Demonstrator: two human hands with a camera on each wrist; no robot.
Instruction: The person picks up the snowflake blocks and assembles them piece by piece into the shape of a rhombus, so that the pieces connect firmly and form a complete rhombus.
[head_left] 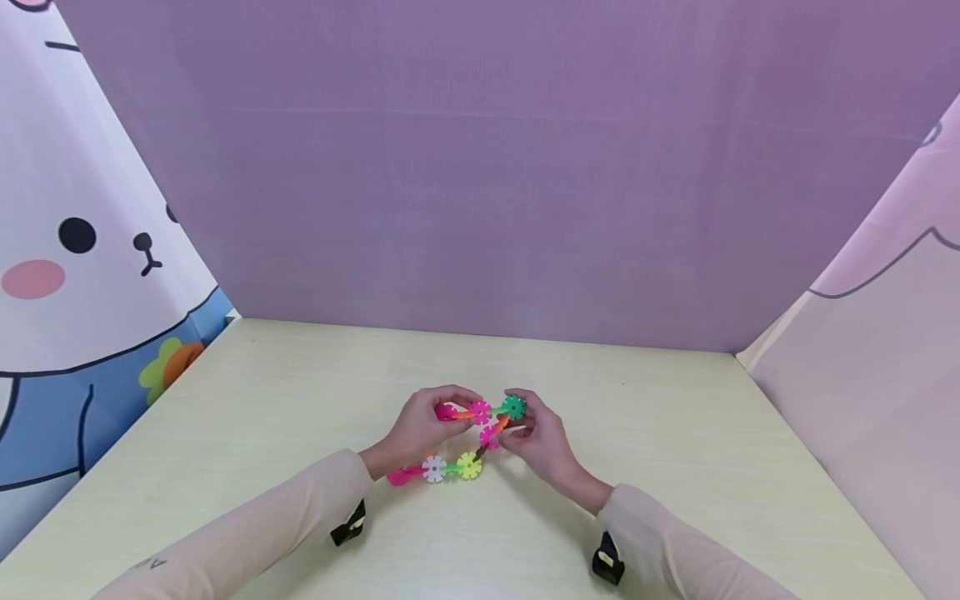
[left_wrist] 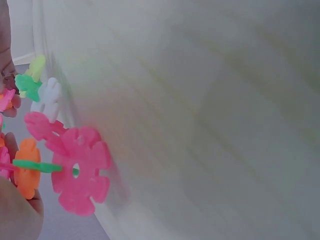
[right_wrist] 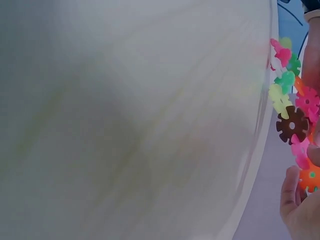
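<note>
A chain of flower-shaped plastic snowflake discs, slotted together, is held up between both hands above the table. My left hand (head_left: 422, 427) pinches its upper left part, by a pink disc (head_left: 480, 412) and an orange one. At the chain's right bend, my right hand (head_left: 546, 442) grips around a green disc (head_left: 513, 407) and an orange one (right_wrist: 311, 178). Lower down hang a brown disc (right_wrist: 292, 125), a yellow disc (head_left: 469, 466), a white disc (head_left: 434, 469) and a pink end (head_left: 399, 477). Some discs are partly hidden behind fingers.
The pale wooden table (head_left: 300, 375) spreads beneath the hands. A purple panel (head_left: 480, 183) stands along its back edge. Cartoon-printed cloth (head_left: 90, 317) lines the left side, and a pink-and-white cloth (head_left: 862, 358) the right. Black straps (head_left: 607, 560) sit at both wrists.
</note>
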